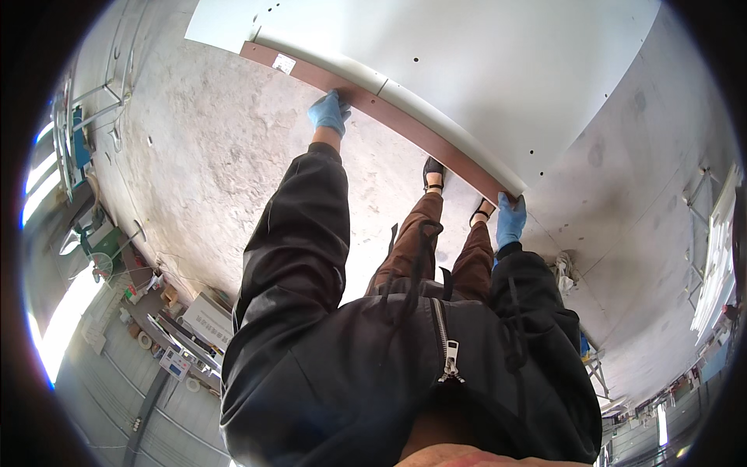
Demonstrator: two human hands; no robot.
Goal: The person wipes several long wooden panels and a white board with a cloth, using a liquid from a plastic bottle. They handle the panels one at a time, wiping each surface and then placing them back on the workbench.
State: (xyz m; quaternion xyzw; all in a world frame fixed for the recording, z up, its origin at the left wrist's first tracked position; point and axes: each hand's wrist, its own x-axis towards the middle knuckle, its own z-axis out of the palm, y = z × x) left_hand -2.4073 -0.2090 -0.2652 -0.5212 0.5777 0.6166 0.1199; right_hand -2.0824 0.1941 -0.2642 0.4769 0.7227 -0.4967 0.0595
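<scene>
A long brown board (424, 138) with a small white label near its left end runs across in front of me along the near edge of a large white panel (482, 58). The panel has a few small dark holes. My left hand (330, 113), in a light blue glove, is closed on the board's near edge left of its middle, fingertips partly hidden. At the board's right end, my right hand (510, 219), gloved alike, is closed around the corner. A pale strip (436, 110) lies between the board and the panel's flat face.
My feet stand on a grey concrete floor (210, 156) just below the board. Metal frames (105, 109) stand at the far left, with a cluttered workbench (159, 311) nearer. White lengths of material (714, 265) rest on a rack at the right.
</scene>
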